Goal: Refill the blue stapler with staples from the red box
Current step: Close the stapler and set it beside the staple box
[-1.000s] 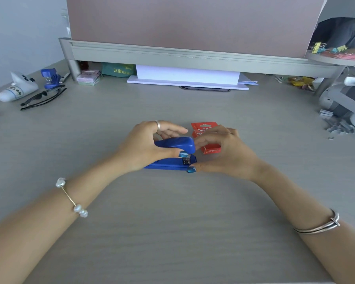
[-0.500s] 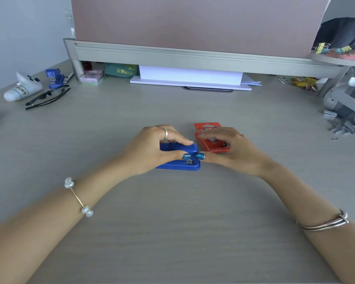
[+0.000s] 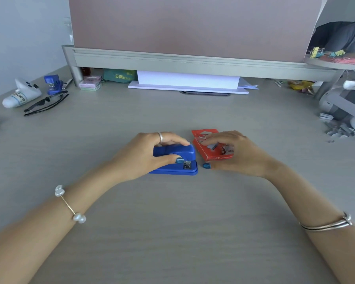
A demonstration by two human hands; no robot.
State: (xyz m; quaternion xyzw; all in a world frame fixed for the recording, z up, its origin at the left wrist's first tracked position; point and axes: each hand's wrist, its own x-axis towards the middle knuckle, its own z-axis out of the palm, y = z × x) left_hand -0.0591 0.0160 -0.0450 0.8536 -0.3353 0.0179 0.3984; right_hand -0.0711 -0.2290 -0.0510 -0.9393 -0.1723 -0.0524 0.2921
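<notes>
Grey wood makes up the big desk (image 3: 172, 232), and everything sits on it. At the back is a long grey shelf (image 3: 193, 62) with a white stack of paper (image 3: 188, 79) under it. Far to the left lie black glasses (image 3: 46, 104) and a white toy (image 3: 21, 95).

Near the middle, the left hand (image 3: 143, 154) curls around the blue stapler (image 3: 177, 159), fingers on its top and thumb on its side. The stapler sits flat on the desk.

Just beside it, on the right, lies the red box (image 3: 211, 145). The right hand (image 3: 236, 153) rests on the box with fingers bent, and the fingertips touch a small grey block of staples (image 3: 213, 145) in it. The right thumb is down by the desk, close to the stapler's front but not touching it.
</notes>
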